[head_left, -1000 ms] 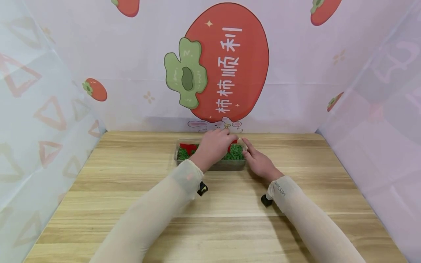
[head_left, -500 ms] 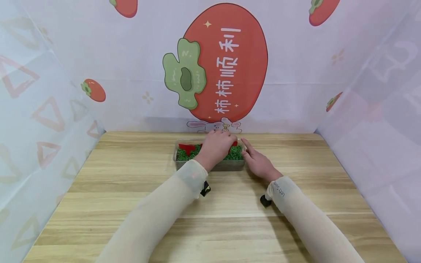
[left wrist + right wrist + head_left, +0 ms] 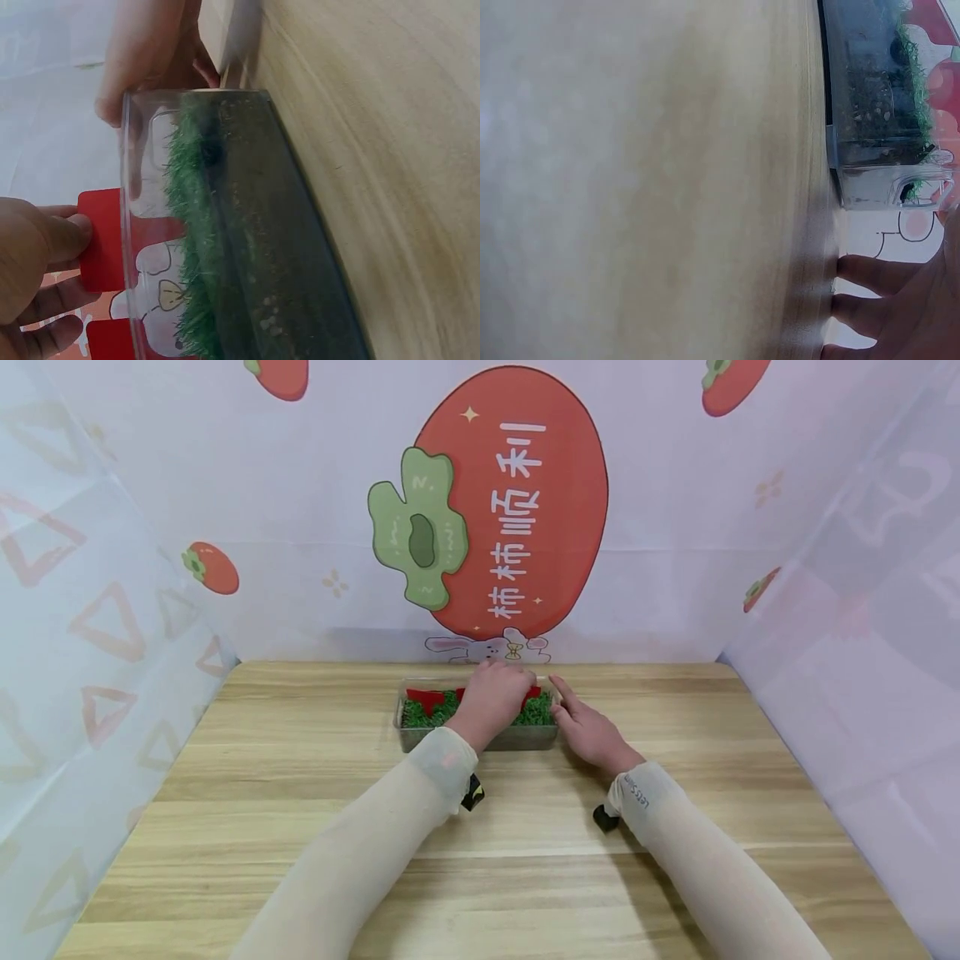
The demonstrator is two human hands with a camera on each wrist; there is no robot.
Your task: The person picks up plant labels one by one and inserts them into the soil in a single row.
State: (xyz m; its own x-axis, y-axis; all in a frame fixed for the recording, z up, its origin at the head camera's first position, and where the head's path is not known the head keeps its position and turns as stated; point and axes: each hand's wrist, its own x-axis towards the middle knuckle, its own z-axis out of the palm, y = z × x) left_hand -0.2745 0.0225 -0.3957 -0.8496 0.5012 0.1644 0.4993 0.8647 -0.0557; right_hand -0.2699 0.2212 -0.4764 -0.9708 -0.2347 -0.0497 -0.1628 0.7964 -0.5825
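A clear plastic box point(image 3: 521, 740) stands at the back of the table, with green grass point(image 3: 534, 712) over a dark layer. In the left wrist view, my left hand point(image 3: 37, 274) pinches a red T-shaped plant label point(image 3: 101, 240) between thumb and fingers, its stem down in the grass. The head view shows this left hand point(image 3: 491, 700) across the middle of the box, hiding part of it. Another red label point(image 3: 425, 699) stands in the grass at the left end. Beside the box's right end, my right hand point(image 3: 592, 731) has its index finger extended along the wall.
A wooden table point(image 3: 480, 877) carries the box. Behind it rises a white backdrop point(image 3: 300, 510) printed with persimmons, and light sheets point(image 3: 67, 635) hang at both sides. A further red label point(image 3: 112, 339) shows partly in the left wrist view.
My left hand has sunk slightly, and the red plant label in it sits lower in the grass. My right hand stays in place by the box's end.
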